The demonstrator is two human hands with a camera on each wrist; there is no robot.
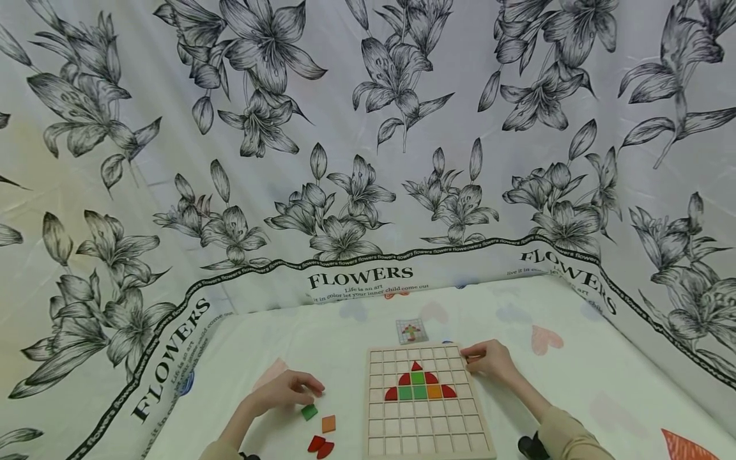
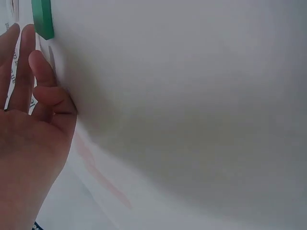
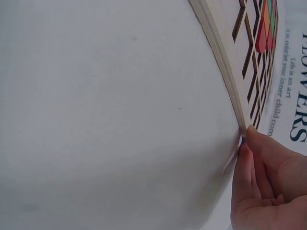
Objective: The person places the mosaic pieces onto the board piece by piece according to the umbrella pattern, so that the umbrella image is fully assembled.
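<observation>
A wooden grid board lies on the table, its cells partly filled with red, green and orange pieces that form a stepped triangle. My right hand pinches the board's far right corner between thumb and fingers; the right wrist view shows the thumb at its edge. On the left, my left hand hovers low with loosely bent fingers and holds nothing. Just below its fingertips lies a green square, which also shows near the fingers in the left wrist view.
Near the left hand lie an orange square and two red rounded pieces. Behind the board is a small pattern card picturing a similar figure. A flower-printed curtain borders the heart-patterned tablecloth.
</observation>
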